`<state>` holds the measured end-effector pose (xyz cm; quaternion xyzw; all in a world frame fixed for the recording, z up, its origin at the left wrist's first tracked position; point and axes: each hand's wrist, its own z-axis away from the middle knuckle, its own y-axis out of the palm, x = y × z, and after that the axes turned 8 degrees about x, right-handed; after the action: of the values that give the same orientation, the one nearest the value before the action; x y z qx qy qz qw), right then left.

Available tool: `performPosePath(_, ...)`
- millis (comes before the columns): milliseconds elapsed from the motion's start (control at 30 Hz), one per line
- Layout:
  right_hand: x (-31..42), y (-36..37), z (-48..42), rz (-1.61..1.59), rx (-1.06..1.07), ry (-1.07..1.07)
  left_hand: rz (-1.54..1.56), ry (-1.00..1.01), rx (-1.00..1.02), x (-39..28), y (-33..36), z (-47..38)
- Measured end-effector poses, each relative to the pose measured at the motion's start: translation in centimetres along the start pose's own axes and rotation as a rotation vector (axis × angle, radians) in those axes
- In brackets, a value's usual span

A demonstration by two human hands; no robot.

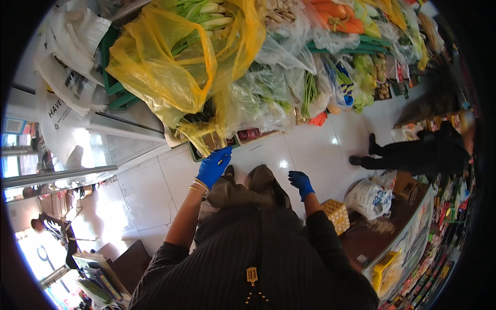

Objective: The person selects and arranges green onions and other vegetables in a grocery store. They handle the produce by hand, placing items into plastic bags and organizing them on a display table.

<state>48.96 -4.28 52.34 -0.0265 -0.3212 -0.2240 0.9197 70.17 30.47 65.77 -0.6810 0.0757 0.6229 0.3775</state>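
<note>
My left hand (215,166), in a blue glove, has its fingers at the gathered lower end of a large yellow plastic bag (155,73) and looks closed on it. The bag spreads over the near end of a vegetable display, and leafy greens with pale stalks (205,17) show through its opening. My right hand (301,183), also blue-gloved, hangs over the floor with slightly curled fingers and nothing in it. Clear plastic bags (263,100) of greens lie just right of the yellow bag, with long green beans (309,93) beside them.
White plastic bags (66,112) hang at the left by a glass-fronted counter (128,128). Carrots (337,17) lie farther along the display. A dark desk (364,248) with a white sack (370,199) and egg trays (336,216) stands at right. A person (418,151) stands beyond it; another (62,236) is at far left.
</note>
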Motion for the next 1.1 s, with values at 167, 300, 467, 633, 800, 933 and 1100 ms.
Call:
performPosePath(167, 11.0, -2.3, -6.1, 0.32, 0.066, 0.055, 0.224, -0.2, -0.157, 0.4, 3.0, -1.6)
performPosePath(300, 20.1, 0.7, -10.4, 0.732, 0.403, -0.117, 0.651, -0.263, -0.516, 5.3, 10.8, 0.5)
performPosePath(467, 25.2, 5.3, -11.7, 0.966, 0.91, -0.04, 0.754, -0.452, -0.918, -1.7, 20.2, 1.9)
performPosePath(633, 19.7, 4.2, -16.3, 1.278, 1.007, 0.127, 0.76, -0.609, -1.102, -6.2, 31.9, 2.1)
performPosePath(800, 12.4, 3.5, -21.0, 1.57, 1.002, 0.219, 0.983, -0.759, -1.37, -7.5, 40.5, 2.8)
performPosePath(933, 6.1, 3.0, -26.2, 1.77, 0.999, 0.255, 1.195, -0.873, -1.479, -6.8, 45.0, 2.6)
performPosePath(1100, -3.0, 2.2, -35.7, 1.751, 0.812, 0.303, 1.439, -0.879, -1.496, -1.8, 48.2, 0.7)
